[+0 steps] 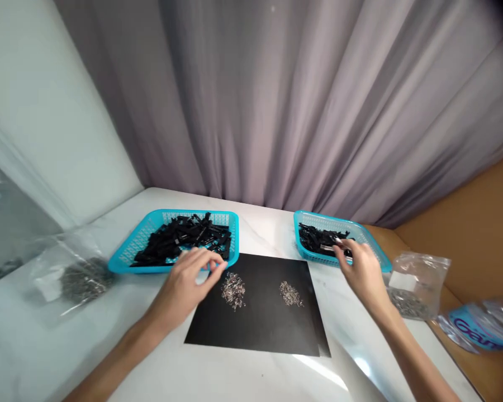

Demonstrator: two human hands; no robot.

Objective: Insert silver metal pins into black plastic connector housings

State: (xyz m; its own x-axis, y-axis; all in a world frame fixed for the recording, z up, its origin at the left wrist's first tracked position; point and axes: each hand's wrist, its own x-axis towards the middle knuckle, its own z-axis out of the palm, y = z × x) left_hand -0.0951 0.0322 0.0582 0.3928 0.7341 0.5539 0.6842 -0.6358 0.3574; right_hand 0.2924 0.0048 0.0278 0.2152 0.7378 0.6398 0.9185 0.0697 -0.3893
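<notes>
My left hand (pixel 193 279) hovers between the left blue basket (pixel 119 262) and a pile of small metal pieces (pixel 233 291), thumb and index finger pinched together; whatever may be between the fingertips is too small to make out. My right hand (pixel 360 268) reaches over the right blue basket (pixel 371 243), its fingertips closed at a slim shiny piece (pixel 329 248) above the black parts (pixel 318 235). Black parts (pixel 184 237) also fill the left basket. A second, smaller metal pile (pixel 290 293) lies on the right of the black sheet (pixel 260 329).
A clear bag of metal pieces (pixel 86 279) lies at the left, and another clear bag (pixel 411 301) stands beyond my right wrist. A plastic bottle (pixel 482 326) is at the right edge. Grey curtains (pixel 251 100) hang behind the white table (pixel 264 229).
</notes>
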